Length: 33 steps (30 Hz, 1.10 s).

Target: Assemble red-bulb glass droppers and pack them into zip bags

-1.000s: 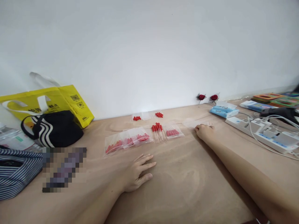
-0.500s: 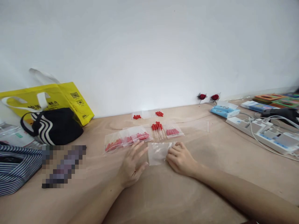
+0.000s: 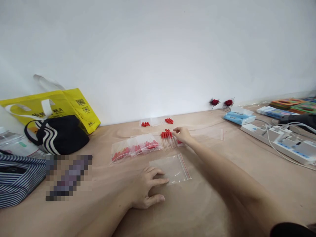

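Note:
A clear zip bag [image 3: 170,168] with a red line along its right edge lies flat on the table. My left hand [image 3: 149,187] rests at its lower left, fingers spread, fingertips on the plastic. Farther back my right hand [image 3: 183,134] reaches to a fan of loose red-tipped wooden sticks [image 3: 167,140]. Its thumb and forefinger are a little apart beside the red heads, with nothing visible between them. Under that hand, a bag with more red-tipped sticks [image 3: 181,143] is mostly hidden. Left of the fan, overlapping clear bags [image 3: 137,146] hold several red-tipped sticks.
Small red piles [image 3: 169,121] lie near the wall. At left are a yellow bag [image 3: 85,108], a black pouch [image 3: 66,133] and a striped bag [image 3: 19,179]. On the right stand a tissue pack [image 3: 239,117] and a power strip [image 3: 278,144] with cables.
My right hand has left the clear bag and moved up to the loose sticks. The bag now lies turned with its red-lined edge rightward. My left hand has shifted right and down onto it.

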Each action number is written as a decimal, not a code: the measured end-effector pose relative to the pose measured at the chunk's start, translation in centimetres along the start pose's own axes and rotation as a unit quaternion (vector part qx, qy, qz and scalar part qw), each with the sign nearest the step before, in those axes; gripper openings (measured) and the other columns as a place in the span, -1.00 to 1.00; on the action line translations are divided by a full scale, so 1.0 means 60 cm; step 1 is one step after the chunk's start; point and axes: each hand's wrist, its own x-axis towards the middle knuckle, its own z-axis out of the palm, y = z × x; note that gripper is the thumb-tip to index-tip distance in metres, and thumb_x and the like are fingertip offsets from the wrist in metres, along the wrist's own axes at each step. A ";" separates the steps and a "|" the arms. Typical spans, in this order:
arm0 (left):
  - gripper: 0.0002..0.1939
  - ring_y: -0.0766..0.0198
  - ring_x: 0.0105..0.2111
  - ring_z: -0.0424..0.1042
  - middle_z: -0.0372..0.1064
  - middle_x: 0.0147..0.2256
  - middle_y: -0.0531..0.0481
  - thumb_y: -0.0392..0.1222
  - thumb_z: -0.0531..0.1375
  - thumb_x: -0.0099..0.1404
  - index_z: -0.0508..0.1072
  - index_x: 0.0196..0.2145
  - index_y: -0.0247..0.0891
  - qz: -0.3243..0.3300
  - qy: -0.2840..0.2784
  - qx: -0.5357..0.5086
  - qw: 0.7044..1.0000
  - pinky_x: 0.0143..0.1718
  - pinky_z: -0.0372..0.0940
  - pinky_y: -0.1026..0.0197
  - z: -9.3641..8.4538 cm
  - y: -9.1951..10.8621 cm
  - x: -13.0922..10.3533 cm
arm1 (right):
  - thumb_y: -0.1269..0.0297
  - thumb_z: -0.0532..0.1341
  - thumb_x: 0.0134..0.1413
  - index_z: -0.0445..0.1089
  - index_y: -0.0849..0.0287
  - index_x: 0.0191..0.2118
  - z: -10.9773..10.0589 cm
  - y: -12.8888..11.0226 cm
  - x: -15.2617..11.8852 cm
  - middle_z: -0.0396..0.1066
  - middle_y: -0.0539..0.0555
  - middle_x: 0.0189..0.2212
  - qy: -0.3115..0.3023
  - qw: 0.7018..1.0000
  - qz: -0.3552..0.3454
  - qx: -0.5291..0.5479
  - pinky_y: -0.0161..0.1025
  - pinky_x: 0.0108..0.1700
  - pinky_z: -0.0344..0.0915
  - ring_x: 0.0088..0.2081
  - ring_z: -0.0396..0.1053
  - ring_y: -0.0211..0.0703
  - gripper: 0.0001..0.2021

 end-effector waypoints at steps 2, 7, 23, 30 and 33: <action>-0.53 0.03 -0.09 0.25 0.23 -0.05 -0.15 0.09 0.09 0.15 0.29 -0.01 -0.12 0.003 0.018 -0.003 1.000 -0.08 0.15 -0.06 0.003 0.002 0.001 | 0.21 0.16 -0.10 0.43 0.27 -0.26 0.016 -0.002 0.024 0.43 0.14 -0.31 0.014 1.000 0.016 0.003 -0.30 -0.20 0.21 -0.24 0.36 -0.13 -0.72; -0.40 -0.08 0.15 -0.09 -0.08 0.17 -0.13 0.15 0.06 0.16 0.10 0.12 -0.06 0.009 -0.032 0.021 0.999 0.06 -0.06 -0.18 0.000 0.004 0.006 | 0.15 0.22 -0.19 0.46 0.27 -0.36 0.048 0.002 0.051 0.41 0.19 -0.25 0.016 0.998 0.050 0.030 -0.29 -0.16 0.20 -0.20 0.35 -0.08 -0.71; -0.42 -0.03 0.15 -0.05 -0.05 0.17 -0.06 0.17 0.06 0.16 0.11 0.11 0.01 0.002 -0.047 0.004 0.999 0.08 -0.07 -0.15 -0.004 0.006 0.008 | 0.04 0.04 -0.03 0.09 0.12 -0.35 -0.048 0.022 -0.060 0.30 -0.10 -0.56 0.132 0.926 0.067 0.347 -0.41 -0.62 0.17 -0.67 0.18 -0.41 -0.74; -0.42 -0.06 0.14 -0.05 -0.05 0.17 -0.07 0.17 0.06 0.16 0.11 0.11 0.03 -0.006 -0.052 0.006 0.999 0.06 -0.07 -0.17 -0.005 0.006 0.010 | -0.01 0.21 -0.21 0.07 0.10 -0.41 -0.059 0.060 -0.153 0.29 -0.14 -0.60 0.126 0.865 0.116 0.472 -0.41 -0.65 0.21 -0.67 0.22 -0.39 -0.63; -0.42 -0.05 0.15 -0.05 -0.06 0.18 -0.07 0.16 0.06 0.16 0.09 0.12 0.03 -0.004 -0.057 0.006 0.998 0.06 -0.08 -0.18 -0.007 0.007 0.010 | -0.01 0.22 -0.22 0.08 0.10 -0.41 -0.056 0.055 -0.154 0.28 -0.14 -0.60 0.120 0.860 0.117 0.481 -0.40 -0.65 0.21 -0.67 0.23 -0.39 -0.62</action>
